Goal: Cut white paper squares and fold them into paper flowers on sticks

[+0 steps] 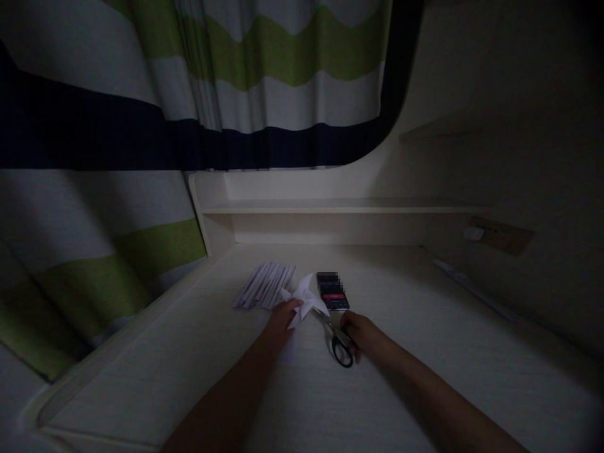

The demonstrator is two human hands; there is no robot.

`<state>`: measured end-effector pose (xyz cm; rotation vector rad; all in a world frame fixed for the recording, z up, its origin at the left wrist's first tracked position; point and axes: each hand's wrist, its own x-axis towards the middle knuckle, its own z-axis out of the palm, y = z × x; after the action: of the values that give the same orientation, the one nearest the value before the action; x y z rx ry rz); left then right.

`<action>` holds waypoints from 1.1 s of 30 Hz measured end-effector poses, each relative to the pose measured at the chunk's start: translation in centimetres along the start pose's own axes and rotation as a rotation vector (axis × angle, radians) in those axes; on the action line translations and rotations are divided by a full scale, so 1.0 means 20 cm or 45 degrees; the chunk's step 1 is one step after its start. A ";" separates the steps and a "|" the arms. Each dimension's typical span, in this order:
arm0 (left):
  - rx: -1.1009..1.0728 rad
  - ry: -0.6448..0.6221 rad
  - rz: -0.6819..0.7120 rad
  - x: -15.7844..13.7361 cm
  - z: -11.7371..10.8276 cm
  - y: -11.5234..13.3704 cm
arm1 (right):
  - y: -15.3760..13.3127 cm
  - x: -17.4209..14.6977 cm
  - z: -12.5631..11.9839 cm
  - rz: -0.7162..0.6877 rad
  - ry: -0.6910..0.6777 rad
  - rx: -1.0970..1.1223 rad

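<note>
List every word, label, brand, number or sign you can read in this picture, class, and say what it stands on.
No text can be read.
Phone: screen marks too small and blurred to read; upper part pixelated.
Scissors, folded paper shape: no lettering visible.
Wall socket: no readable marking.

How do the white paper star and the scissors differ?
The star is white, while the scissors have grey metal and black handles. The star has several points fanning out; the scissors are long and narrow. The left grip has the star, the right grip the scissors. Both are being held.
</note>
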<state>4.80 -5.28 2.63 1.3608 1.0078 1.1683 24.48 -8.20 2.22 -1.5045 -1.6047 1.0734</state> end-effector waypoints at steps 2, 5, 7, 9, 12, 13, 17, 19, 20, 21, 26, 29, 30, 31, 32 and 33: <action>-0.006 -0.063 0.039 -0.02 0.03 0.00 | 0.00 0.01 0.01 0.041 0.050 0.200; -0.096 -0.169 0.028 -0.06 0.07 0.02 | -0.01 0.01 0.03 0.043 0.122 0.437; -0.135 -0.214 -0.022 -0.08 0.10 0.04 | -0.01 0.02 0.04 0.038 0.162 0.544; -0.206 -0.239 -0.135 -0.09 0.12 0.06 | 0.00 0.03 0.05 0.028 0.198 0.616; -0.260 -0.267 -0.254 -0.07 0.15 0.08 | 0.02 0.03 0.05 -0.021 0.231 0.670; -0.279 -0.268 -0.286 -0.06 0.16 0.08 | 0.02 0.03 0.05 -0.045 0.233 0.673; -0.371 -0.209 -0.351 -0.04 0.16 0.09 | 0.00 0.02 0.04 -0.150 0.211 0.628; -0.385 -0.193 -0.339 -0.04 0.16 0.09 | -0.01 0.01 0.03 -0.205 0.180 0.579; -0.387 -0.188 -0.336 -0.04 0.16 0.09 | -0.01 0.00 0.03 -0.224 0.167 0.561; -0.383 -0.186 -0.332 -0.04 0.16 0.09 | -0.02 -0.01 0.02 -0.248 0.157 0.525; -0.333 -0.189 -0.319 -0.05 0.18 0.07 | -0.03 -0.05 0.01 -0.455 0.159 0.030; -0.330 -0.204 -0.312 -0.04 0.19 0.06 | -0.01 -0.04 0.01 -0.513 0.208 -0.071; -0.324 -0.194 -0.317 -0.04 0.19 0.05 | 0.00 -0.03 0.01 -0.522 0.235 -0.047; -0.318 -0.182 -0.323 -0.04 0.19 0.05 | 0.01 -0.01 0.01 -0.526 0.260 -0.010; -0.318 -0.173 -0.328 -0.04 0.20 0.05 | 0.02 0.00 0.01 -0.522 0.282 0.030; -0.326 -0.176 -0.328 -0.04 0.20 0.04 | 0.04 0.01 0.02 -0.513 0.301 0.064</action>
<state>8.55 -6.82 3.44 1.0597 0.8721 0.9600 24.44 -8.01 1.37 -1.1588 -1.6080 0.6793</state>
